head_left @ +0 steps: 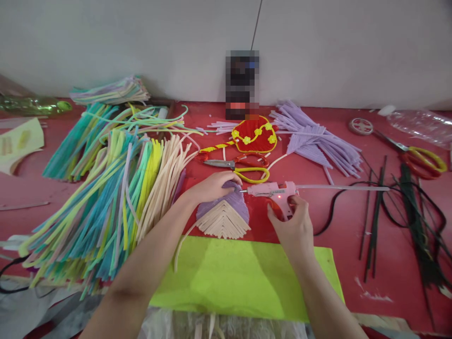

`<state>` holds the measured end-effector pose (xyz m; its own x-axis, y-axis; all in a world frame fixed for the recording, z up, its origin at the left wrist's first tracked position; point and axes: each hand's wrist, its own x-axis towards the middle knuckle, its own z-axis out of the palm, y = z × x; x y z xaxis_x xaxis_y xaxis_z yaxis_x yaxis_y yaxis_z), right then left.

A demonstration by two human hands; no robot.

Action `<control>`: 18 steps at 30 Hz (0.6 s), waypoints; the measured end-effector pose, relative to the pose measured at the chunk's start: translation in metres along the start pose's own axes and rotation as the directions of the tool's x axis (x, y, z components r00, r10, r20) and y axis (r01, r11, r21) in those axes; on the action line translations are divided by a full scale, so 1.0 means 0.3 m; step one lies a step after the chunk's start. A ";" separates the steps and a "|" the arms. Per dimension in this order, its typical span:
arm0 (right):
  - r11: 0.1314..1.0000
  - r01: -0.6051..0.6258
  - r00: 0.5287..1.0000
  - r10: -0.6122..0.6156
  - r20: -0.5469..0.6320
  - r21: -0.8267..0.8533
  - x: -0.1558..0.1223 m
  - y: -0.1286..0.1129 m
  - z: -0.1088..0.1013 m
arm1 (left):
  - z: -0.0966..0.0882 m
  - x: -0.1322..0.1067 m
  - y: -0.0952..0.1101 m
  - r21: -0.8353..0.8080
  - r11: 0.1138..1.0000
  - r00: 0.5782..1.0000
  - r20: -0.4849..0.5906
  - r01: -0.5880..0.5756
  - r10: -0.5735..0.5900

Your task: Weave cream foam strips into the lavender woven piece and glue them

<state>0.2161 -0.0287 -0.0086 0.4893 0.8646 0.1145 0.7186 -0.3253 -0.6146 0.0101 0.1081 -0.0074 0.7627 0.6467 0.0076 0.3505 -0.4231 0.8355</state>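
Note:
My right hand (294, 226) grips a pink hot glue gun (271, 189) with its small light glowing and a long glue stick out of its back. The nozzle points left, at the upper edge of a fan-shaped piece (224, 214) made of purple and cream pipe cleaners. My left hand (215, 187) closes on the top of that piece, with the fingertips partly hidden. One cream strand trails from its lower left onto a lime-green cloth (243, 278). Just beyond lie scissors (247, 168) with red and yellow handles.
Bundles of coloured pipe cleaners (106, 202) cover the left side. Purple ones (314, 136) lie at the back right. A red fan-shaped ornament (254, 135) lies before a blurred upright phone (242, 84). On the right are more scissors (420, 157), dark strips (413, 212) and a plastic bottle (420, 123).

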 end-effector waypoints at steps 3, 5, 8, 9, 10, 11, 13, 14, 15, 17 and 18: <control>1.000 0.016 1.000 -0.015 0.009 -0.023 0.000 0.001 -0.003 | -0.018 -0.008 0.008 0.039 0.998 0.998 -0.041 -0.040 0.042; 0.999 0.018 1.000 -0.017 0.021 -0.049 0.000 0.001 -0.003 | -0.034 -0.016 0.021 0.106 0.994 0.997 -0.068 -0.032 0.039; 0.996 0.035 0.999 -0.033 0.023 -0.085 0.001 0.002 -0.002 | -0.051 -0.029 0.048 0.221 0.975 0.997 -0.071 0.013 0.003; 0.995 0.042 0.999 -0.040 0.022 -0.090 0.001 0.002 -0.002 | -0.052 -0.032 0.056 0.235 0.972 0.998 -0.057 0.024 -0.011; 0.995 0.044 0.999 -0.042 0.022 -0.092 0.001 0.002 -0.002 | -0.051 -0.035 0.063 0.241 0.970 0.999 -0.039 0.035 -0.027; 0.995 0.040 0.999 -0.038 0.024 -0.092 0.001 0.002 -0.002 | -0.049 -0.036 0.068 0.241 0.969 0.999 -0.020 0.046 -0.043; 0.996 0.019 0.999 -0.016 0.034 -0.092 0.001 0.002 -0.005 | -0.040 -0.036 0.073 0.239 0.969 0.998 0.017 0.058 -0.063; 0.996 0.003 0.999 0.000 0.039 -0.090 0.000 0.001 -0.007 | -0.036 -0.036 0.073 0.241 0.969 0.997 0.033 0.058 -0.068; 0.996 -0.013 0.999 0.016 0.043 -0.087 0.001 -0.001 -0.009 | -0.033 -0.035 0.072 0.246 0.968 0.997 0.048 0.053 -0.067; 0.996 -0.042 0.998 0.045 0.046 -0.075 0.002 -0.005 -0.013 | -0.030 -0.034 0.070 0.272 0.961 0.996 0.063 0.040 -0.059; 0.996 -0.056 0.997 0.059 0.045 -0.068 0.003 -0.007 -0.015 | -0.030 -0.034 0.070 0.294 0.955 0.996 0.063 0.036 -0.057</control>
<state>0.2173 -0.0289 -0.0035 0.5078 0.8604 0.0429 0.7222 -0.3981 -0.5657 0.0048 0.0983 0.0150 0.7741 0.6287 -0.0745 0.5223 -0.5676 0.6365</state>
